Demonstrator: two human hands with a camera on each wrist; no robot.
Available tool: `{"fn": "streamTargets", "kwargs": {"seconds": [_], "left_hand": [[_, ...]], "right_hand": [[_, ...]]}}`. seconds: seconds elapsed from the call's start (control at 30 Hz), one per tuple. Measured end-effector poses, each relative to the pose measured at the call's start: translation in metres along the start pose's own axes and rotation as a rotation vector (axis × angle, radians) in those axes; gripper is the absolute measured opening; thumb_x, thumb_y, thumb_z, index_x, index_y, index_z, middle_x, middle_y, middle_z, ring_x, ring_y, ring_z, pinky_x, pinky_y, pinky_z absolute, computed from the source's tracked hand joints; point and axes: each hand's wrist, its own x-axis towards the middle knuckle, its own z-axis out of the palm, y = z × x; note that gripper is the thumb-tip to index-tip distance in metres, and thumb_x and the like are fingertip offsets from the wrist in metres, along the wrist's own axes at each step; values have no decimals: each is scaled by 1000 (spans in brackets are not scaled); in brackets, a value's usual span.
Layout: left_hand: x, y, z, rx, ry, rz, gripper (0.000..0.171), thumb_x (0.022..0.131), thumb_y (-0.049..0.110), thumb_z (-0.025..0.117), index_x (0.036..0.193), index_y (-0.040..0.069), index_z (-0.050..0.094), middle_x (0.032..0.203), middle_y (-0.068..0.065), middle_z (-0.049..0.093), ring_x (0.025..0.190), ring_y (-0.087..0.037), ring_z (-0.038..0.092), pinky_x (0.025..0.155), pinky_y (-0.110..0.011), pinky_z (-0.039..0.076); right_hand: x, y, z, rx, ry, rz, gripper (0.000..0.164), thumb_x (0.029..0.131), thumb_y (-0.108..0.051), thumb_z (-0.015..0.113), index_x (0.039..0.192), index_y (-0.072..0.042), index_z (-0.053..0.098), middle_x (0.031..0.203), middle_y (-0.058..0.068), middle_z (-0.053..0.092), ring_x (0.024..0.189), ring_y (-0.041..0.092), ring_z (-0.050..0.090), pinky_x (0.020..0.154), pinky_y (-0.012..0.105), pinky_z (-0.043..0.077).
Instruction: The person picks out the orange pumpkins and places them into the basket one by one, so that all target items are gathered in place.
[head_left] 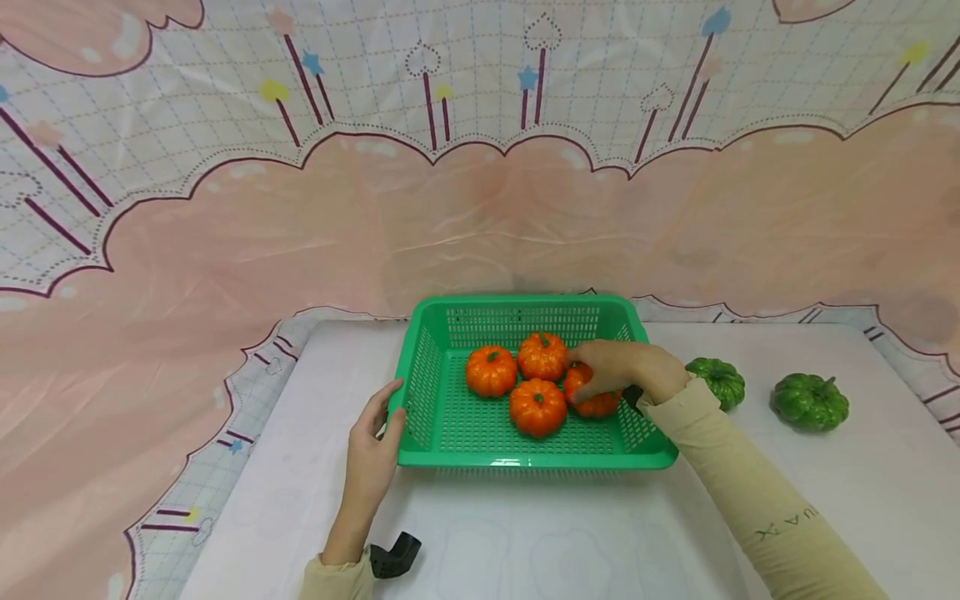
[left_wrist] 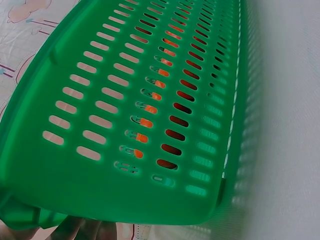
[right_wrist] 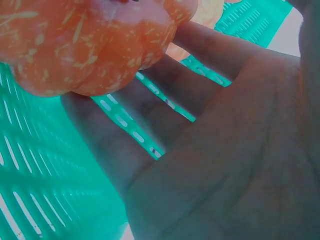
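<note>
A green plastic basket [head_left: 525, 460] with slotted walls stands on the white table, holding several small orange pumpkins. My left hand [head_left: 372, 446] holds the left rim of the basket between thumb and fingers; in the left wrist view its fingers [left_wrist: 87, 230] show partly behind the rim. Inside the basket at the right, my right hand [head_left: 626, 367] grips an orange pumpkin [head_left: 597, 406] from above, covering part of it. The right wrist view shows spread fingers [right_wrist: 150, 115] against the underside of that speckled pumpkin [right_wrist: 95, 45]. Close beside it sit other orange pumpkins [head_left: 537, 408].
To the right of the basket, a green pumpkin [head_left: 718, 383] lies partly behind my right sleeve, and another green pumpkin [head_left: 810, 402] sits farther right. A patterned cloth [head_left: 480, 225] hangs behind the table [head_left: 525, 533]. A black wrist mount [head_left: 395, 556] juts from my left wrist.
</note>
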Motion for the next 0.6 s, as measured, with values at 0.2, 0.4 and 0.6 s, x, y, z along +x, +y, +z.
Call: {"fn": "streamTargets", "kwargs": {"seconds": [0.2, 0.4, 0.6], "left_hand": [[0, 2, 1, -1, 2, 2, 40, 104, 9, 49, 144, 11, 51, 150, -13, 47, 135, -30, 48, 96, -51, 47], [-1, 2, 0, 0, 2, -8, 41, 103, 9, 50, 144, 12, 51, 150, -12, 47, 135, -28, 48, 96, -48, 48], [0, 2, -1, 14, -7, -11, 41, 103, 9, 50, 144, 12, 51, 150, -12, 47, 133, -27, 49, 95, -50, 48]], "right_hand": [[-2, 0, -2, 11, -6, 9, 66, 91, -36, 72, 140, 2, 52, 143, 20, 53, 133, 39, 46, 109, 53, 37], [-2, -1, -2, 22, -3, 10, 65, 91, -36, 72, 140, 2, 52, 141, 19, 54, 132, 37, 48, 109, 51, 38], [-2, 0, -2, 24, 4, 2, 63, 91, -34, 73, 138, 3, 53, 139, 19, 55, 129, 36, 50, 108, 50, 39]]}}
